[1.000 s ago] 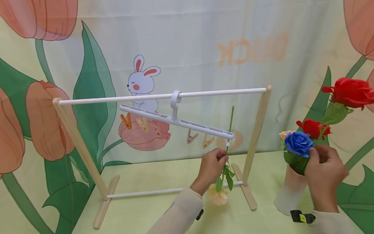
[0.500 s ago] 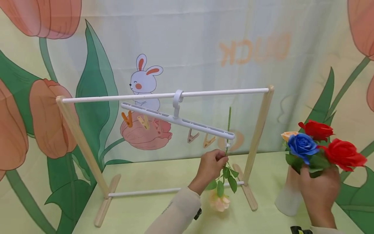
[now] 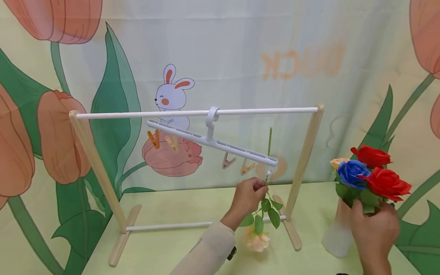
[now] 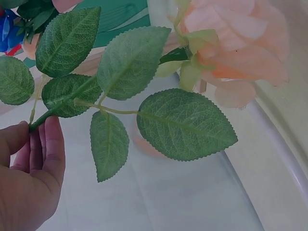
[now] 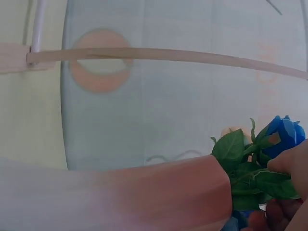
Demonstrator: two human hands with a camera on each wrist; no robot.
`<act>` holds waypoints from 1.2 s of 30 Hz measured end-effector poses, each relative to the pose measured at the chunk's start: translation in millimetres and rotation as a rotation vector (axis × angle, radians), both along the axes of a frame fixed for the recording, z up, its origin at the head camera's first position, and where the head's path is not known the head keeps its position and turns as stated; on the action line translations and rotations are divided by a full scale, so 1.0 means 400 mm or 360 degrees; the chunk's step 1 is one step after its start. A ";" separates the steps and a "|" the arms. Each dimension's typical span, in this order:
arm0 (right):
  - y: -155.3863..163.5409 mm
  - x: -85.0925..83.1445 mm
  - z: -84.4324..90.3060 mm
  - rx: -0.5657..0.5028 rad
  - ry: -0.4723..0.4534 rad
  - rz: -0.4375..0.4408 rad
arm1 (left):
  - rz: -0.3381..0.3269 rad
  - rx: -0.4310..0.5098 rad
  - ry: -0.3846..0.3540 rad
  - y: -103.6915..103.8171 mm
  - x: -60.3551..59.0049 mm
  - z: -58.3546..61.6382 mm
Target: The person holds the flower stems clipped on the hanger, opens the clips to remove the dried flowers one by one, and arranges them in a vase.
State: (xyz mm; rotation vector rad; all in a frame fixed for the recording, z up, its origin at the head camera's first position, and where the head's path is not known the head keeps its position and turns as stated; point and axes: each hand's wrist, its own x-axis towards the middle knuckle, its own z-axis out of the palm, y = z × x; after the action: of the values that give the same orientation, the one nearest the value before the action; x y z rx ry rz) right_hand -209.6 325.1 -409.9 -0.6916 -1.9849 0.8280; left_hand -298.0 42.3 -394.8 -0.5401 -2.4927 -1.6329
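An upside-down peach rose point(image 3: 257, 243) hangs by its stem at the low right end of a grey hanger point(image 3: 185, 133), beside a whitish clip point(image 3: 269, 172). My left hand point(image 3: 245, 198) pinches that stem just under the clip; the left wrist view shows thumb and fingertips on the green stem point(image 4: 67, 102). To the right, my right hand point(image 3: 376, 229) grips just below the front red rose point(image 3: 388, 183), over the vase point(image 3: 337, 238). Its thumb lies on leaves under the blue rose point(image 3: 352, 173); the gripped stem is mostly hidden.
Another red rose point(image 3: 372, 156) and a peach bloom point(image 3: 338, 163) stand in the vase. The hanger hooks over the white rod point(image 3: 144, 114) of a wooden stand point(image 3: 304, 160). Several small clips, including an orange clip point(image 3: 153, 139), hang along it. A printed curtain point(image 3: 233, 49) stands behind.
The front red rose has come down from high on the right to the other blooms, with my right hand lower beside the vase. My left hand keeps its hold on the peach rose's stem.
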 end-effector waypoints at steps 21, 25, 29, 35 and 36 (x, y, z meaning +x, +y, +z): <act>-0.333 -0.071 0.083 -0.0026 0.0342 0.0595 | -0.0002 0.0054 0.0005 -0.004 -0.001 0.000; -0.377 -0.098 0.105 -0.0068 0.0310 0.0699 | 0.0001 0.0056 -0.0028 0.000 0.001 0.003; -0.417 -0.124 0.120 -0.0113 0.0236 0.0763 | -0.0004 0.0058 -0.0020 0.005 0.003 0.006; -0.446 -0.155 0.121 -0.0116 0.0252 0.0764 | -0.0041 0.0128 -0.0056 0.017 0.008 0.009; -0.448 -0.157 0.121 -0.0122 0.0255 0.0756 | -0.0049 0.0140 -0.0064 0.018 0.008 0.009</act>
State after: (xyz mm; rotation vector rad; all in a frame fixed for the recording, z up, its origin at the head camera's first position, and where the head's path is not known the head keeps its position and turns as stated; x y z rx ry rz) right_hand -272.4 145.9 -361.7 -0.1810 -2.0036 1.2037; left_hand -294.9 49.5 -391.3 -0.5432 -2.4377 -1.7722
